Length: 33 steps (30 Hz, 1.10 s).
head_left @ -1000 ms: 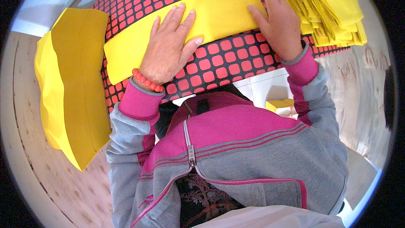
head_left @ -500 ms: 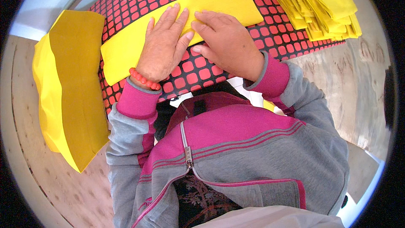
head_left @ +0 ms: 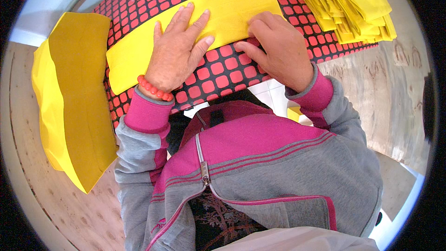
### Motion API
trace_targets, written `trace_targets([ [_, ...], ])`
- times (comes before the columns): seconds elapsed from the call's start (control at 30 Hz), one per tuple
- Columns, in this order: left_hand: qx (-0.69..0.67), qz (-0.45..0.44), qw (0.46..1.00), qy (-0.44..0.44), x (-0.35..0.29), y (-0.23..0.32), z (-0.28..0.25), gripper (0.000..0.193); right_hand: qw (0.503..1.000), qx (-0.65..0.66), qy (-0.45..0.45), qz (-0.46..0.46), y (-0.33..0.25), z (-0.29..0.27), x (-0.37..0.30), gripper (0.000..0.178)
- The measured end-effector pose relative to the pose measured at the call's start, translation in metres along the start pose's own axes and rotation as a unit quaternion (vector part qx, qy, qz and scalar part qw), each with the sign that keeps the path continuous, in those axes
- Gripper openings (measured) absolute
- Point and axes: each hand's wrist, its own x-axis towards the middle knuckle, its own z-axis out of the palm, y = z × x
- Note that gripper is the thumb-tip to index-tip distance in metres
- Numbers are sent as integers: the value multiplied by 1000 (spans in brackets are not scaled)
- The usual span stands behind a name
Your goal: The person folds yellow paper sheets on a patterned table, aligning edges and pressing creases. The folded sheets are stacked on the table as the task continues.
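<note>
A long folded strip of yellow cloth (head_left: 227,7) lies slantwise on a table cover (head_left: 211,83) with red rounded squares on black. My left hand (head_left: 174,49), a red bead bracelet at its wrist, rests flat on the middle of the strip with fingers spread. Toward the strip's right end, my right hand (head_left: 281,46) touches the cloth with bent fingers. Its thumb is held apart, by the strip's near edge. I see nothing gripped in either hand.
At the far right corner of the table sits a stack of folded yellow cloths (head_left: 357,7). A large yellow piece (head_left: 76,97) stands or hangs along the left side, its near end pointed. Pale wooden boards (head_left: 371,93) extend to the right of the table.
My right hand has moved right along the strip, away from my left hand, and its fingers are more bent. My left hand stays on the cloth.
</note>
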Motion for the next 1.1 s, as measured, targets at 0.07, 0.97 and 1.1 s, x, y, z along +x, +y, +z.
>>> trace_targets([
  [0.07, 9, 0, 1000, 1, 0, 0, 0, 52, 1000, -5, -14, 25, 0, -4, -4, 30],
  [0.97, 22, 5, 1000, 16, -2, -2, 1, 49, 998, 39, 34, -25, 9, 4, -8, 29],
  [1.1, 21, -1, 1000, 18, -3, -1, 2, 49, 999, 23, 31, 4, 18, -4, -19, 28],
])
